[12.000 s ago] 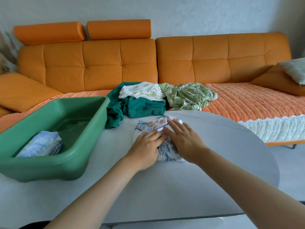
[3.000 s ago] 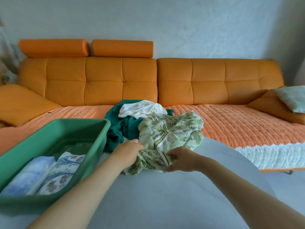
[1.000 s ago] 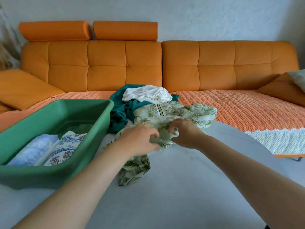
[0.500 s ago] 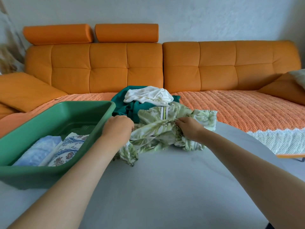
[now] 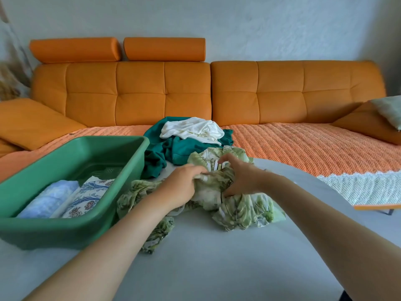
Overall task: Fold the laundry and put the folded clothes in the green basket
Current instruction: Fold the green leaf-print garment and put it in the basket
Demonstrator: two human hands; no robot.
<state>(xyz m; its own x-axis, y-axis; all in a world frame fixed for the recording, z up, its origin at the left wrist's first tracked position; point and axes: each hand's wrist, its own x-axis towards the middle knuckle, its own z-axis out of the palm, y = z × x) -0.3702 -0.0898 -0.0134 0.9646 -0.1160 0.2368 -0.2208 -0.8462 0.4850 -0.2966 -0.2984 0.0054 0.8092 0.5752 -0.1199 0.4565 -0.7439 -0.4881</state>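
Note:
A crumpled green leaf-print garment [image 5: 243,205] lies bunched on the grey table [image 5: 217,268]. My left hand [image 5: 180,187] grips its cloth at the middle left; my right hand [image 5: 240,179] clutches it just beside, fingers curled into the fabric. The green basket [image 5: 71,229] stands at the left on the table, holding a folded light-blue item [image 5: 47,198] and a folded blue floral item [image 5: 89,194]. Behind the garment lie a dark teal garment [image 5: 173,148] and a white one [image 5: 193,129] on top of it.
An orange sofa [image 5: 271,92] with an orange knitted throw [image 5: 314,146] runs along the back. Cushions sit at its far left [image 5: 28,120] and far right [image 5: 368,120]. The table's curved right edge falls off towards the floor.
Over the last second my hands have pulled the leaf-print garment closer on the table and come nearer together on it. Earlier, the blue floral piece went from the table into the basket.

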